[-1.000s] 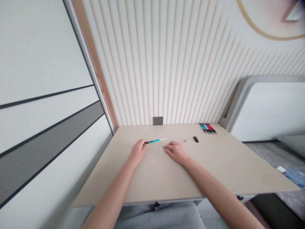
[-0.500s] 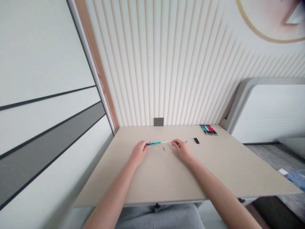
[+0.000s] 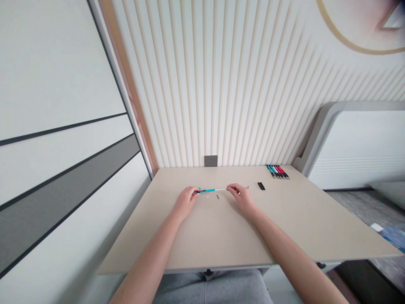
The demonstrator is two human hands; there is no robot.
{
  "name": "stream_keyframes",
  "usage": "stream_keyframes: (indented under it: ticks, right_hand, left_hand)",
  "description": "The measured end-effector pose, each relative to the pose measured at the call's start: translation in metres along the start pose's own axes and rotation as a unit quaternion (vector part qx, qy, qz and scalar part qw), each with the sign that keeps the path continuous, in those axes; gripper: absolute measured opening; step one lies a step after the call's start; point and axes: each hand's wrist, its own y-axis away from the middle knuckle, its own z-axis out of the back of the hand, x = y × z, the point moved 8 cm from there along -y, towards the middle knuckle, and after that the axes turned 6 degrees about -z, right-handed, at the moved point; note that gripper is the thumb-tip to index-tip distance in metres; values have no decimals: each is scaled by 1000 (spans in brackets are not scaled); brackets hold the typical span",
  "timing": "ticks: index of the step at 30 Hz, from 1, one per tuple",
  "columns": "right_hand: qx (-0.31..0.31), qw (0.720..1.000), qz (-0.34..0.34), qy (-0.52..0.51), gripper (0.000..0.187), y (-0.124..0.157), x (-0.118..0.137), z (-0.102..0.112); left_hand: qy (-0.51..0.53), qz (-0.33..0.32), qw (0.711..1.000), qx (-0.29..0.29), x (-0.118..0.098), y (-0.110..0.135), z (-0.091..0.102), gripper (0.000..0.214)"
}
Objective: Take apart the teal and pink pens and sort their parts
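Observation:
My left hand point(image 3: 187, 197) is closed on the black-clip end of a turquoise pen barrel point(image 3: 208, 191), which lies level and points right. From the barrel's open end comes a thin white refill point(image 3: 220, 189). At its far tip, my right hand point(image 3: 239, 196) has thumb and forefinger pinched together on the refill. Just below the barrel lie a tiny pale piece point(image 3: 208, 196), too small to name, and a short dark piece point(image 3: 217, 196). Past my right fingers, a small grey piece point(image 3: 247, 187) is partly visible.
Two black tube-shaped pieces point(image 3: 261, 185) lie right of my right hand on the beige table point(image 3: 221, 240). A row of several turquoise, white and red pens point(image 3: 278, 171) is at the back right. A dark wall socket point(image 3: 210, 161) sits behind the table.
My right fingertips have closed the small gap to the refill and now pinch its tip. My left hand still holds the barrel in about the same place.

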Motion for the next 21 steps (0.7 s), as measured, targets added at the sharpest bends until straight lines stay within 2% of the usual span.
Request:
stream_keyframes:
  ticks: [5, 11, 15, 21]
  right_hand:
    - [10, 1000, 4, 3, 31, 1, 3, -2]
    - [-18, 1000, -3, 4, 31, -2, -4, 3]
    - [-15, 1000, -2, 2, 32, -3, -4, 3]
    - [-8, 1000, 6, -2, 31, 0, 2, 2]
  left_hand:
    - [1, -3, 1000, 0, 1, 0, -1, 10]
    - [1, 4, 1000, -9, 3, 0, 1, 10]
    - [0, 7, 1000, -11, 3, 0, 2, 10]
    - [5, -2, 1000, 6, -2, 1, -1, 10]
